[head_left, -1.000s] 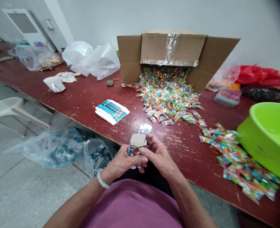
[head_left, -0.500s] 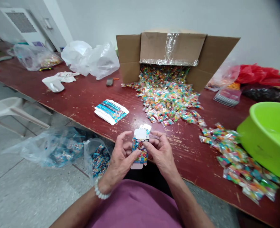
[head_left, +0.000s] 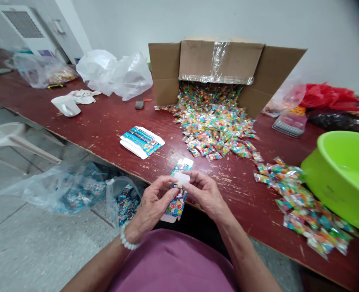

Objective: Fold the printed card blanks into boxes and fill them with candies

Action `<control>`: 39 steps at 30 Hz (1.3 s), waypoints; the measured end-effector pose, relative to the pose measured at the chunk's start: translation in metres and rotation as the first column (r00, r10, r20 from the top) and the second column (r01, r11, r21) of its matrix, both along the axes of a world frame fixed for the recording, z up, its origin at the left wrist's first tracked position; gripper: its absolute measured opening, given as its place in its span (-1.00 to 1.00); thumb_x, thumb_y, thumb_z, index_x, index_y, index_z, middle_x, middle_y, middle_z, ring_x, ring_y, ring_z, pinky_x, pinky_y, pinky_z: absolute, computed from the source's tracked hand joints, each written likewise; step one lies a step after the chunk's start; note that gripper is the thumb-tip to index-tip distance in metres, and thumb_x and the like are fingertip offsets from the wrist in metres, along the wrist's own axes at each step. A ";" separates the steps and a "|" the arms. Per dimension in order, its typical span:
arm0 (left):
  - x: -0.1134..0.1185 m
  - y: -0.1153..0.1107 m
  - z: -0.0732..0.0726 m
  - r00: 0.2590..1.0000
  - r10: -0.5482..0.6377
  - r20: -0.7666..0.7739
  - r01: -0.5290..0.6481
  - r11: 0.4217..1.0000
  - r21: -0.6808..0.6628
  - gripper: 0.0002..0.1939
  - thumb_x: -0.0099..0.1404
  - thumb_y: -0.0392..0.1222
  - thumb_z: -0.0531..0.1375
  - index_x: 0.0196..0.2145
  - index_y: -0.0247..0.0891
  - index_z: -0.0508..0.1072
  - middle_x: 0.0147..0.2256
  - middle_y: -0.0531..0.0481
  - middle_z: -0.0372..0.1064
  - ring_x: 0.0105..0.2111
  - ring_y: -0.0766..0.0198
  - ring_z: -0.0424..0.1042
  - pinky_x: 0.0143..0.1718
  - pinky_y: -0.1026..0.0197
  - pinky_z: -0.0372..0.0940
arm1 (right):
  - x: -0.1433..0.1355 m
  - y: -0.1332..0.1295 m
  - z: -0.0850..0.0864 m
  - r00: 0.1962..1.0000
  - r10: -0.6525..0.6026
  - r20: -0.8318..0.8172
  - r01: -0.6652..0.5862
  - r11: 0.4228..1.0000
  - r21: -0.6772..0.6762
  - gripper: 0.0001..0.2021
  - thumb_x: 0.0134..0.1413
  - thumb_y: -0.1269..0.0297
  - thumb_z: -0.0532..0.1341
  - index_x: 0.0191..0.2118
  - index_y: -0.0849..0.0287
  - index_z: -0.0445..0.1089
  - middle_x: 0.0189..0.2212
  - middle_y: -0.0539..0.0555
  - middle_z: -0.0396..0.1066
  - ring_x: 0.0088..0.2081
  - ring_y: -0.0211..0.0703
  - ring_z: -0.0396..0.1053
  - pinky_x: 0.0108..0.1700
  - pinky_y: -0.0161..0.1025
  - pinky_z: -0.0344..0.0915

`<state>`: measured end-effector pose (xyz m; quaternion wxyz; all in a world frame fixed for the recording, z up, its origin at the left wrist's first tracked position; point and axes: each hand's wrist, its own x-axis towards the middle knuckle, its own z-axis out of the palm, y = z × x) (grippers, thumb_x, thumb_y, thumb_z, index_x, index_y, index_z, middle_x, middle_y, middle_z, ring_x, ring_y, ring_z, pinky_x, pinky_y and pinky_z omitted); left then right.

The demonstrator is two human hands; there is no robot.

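Note:
A small printed cardboard box [head_left: 177, 205], blue with colourful pictures, is held between my two hands at the table's front edge. My left hand [head_left: 158, 198] grips its left side, thumb on the front. My right hand [head_left: 205, 194] pinches near its white top flap, which is folded toward me. Behind it, on the table, lies another small printed piece [head_left: 183, 164] with white tabs, partly hidden by the box and fingers. Further left rests a stack of flat blue-and-white cartons [head_left: 142, 142].
An open cardboard box [head_left: 219, 61] spills wrapped candies [head_left: 211, 121] over the red table [head_left: 106, 125]. More candy packets [head_left: 304, 207] lie by a green basin [head_left: 334, 174]. A white mug [head_left: 66, 106] stands left. Below, plastic bags [head_left: 82, 190] hold blue packets; a white stool [head_left: 11, 138] stands nearby.
The held box has tilted, its top flap now bent toward me between my fingertips. More of the printed piece behind it shows. My right fingers have closed in on the flap.

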<state>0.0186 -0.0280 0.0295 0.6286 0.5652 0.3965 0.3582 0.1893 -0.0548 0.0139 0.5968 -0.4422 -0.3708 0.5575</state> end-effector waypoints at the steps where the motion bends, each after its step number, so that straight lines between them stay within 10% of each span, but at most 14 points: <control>1: 0.000 0.000 0.000 0.999 0.022 0.040 -0.020 0.999 -0.036 -0.65 0.23 -0.10 0.33 -0.06 -0.15 0.38 -0.29 0.06 0.49 -0.32 0.30 0.46 -0.28 0.31 0.34 | 0.000 -0.001 -0.001 0.999 0.013 0.051 -0.014 1.000 0.020 -0.76 -0.02 0.14 0.43 -0.24 0.12 0.53 -0.42 -0.02 0.49 -0.41 -0.24 0.40 -0.32 -0.30 0.33; 10: 0.002 -0.003 0.000 0.977 -0.135 0.165 0.202 0.833 -0.515 -0.43 0.34 0.30 0.06 -0.03 -0.28 0.37 -0.38 -0.06 0.47 -0.59 0.27 0.46 -0.53 0.27 0.33 | 0.000 -0.008 -0.001 0.918 -0.056 0.392 -0.018 0.983 0.181 -0.80 0.22 0.14 0.25 -0.31 0.13 0.54 -0.35 0.05 0.49 -0.32 -0.16 0.43 -0.23 -0.24 0.35; 25: 0.006 0.001 0.000 0.986 -0.168 0.006 0.162 0.941 -0.298 -0.25 0.29 0.40 0.03 0.00 -0.38 0.47 -0.49 -0.04 0.43 -0.67 0.36 0.35 -0.62 0.33 0.21 | 0.005 -0.001 0.011 0.948 0.030 0.317 -0.058 0.995 0.078 -0.84 0.14 0.17 0.30 -0.34 0.14 0.52 -0.43 0.04 0.53 -0.43 -0.17 0.44 -0.35 -0.24 0.37; 34: 0.011 0.007 -0.004 0.980 -0.148 0.130 0.188 0.906 -0.378 -0.45 0.32 0.15 0.19 0.15 -0.17 0.33 -0.34 0.00 0.46 -0.50 0.34 0.45 -0.46 0.31 0.35 | 0.021 0.006 0.011 0.742 -0.039 0.669 -0.175 0.952 0.250 -0.82 0.30 0.21 0.17 -0.19 0.04 0.54 -0.27 0.05 0.51 -0.20 -0.09 0.45 -0.10 -0.19 0.33; 39: 0.005 0.023 0.001 0.988 -0.044 0.149 0.101 0.908 -0.407 -0.67 0.26 -0.04 0.32 -0.07 -0.23 0.47 -0.21 -0.06 0.51 -0.30 0.31 0.48 -0.30 0.33 0.37 | 0.081 0.050 -0.011 0.383 -0.349 0.856 0.351 0.911 0.215 -0.74 0.26 0.23 0.13 -0.06 0.17 0.49 -0.09 0.20 0.49 -0.06 0.05 0.40 0.03 -0.07 0.27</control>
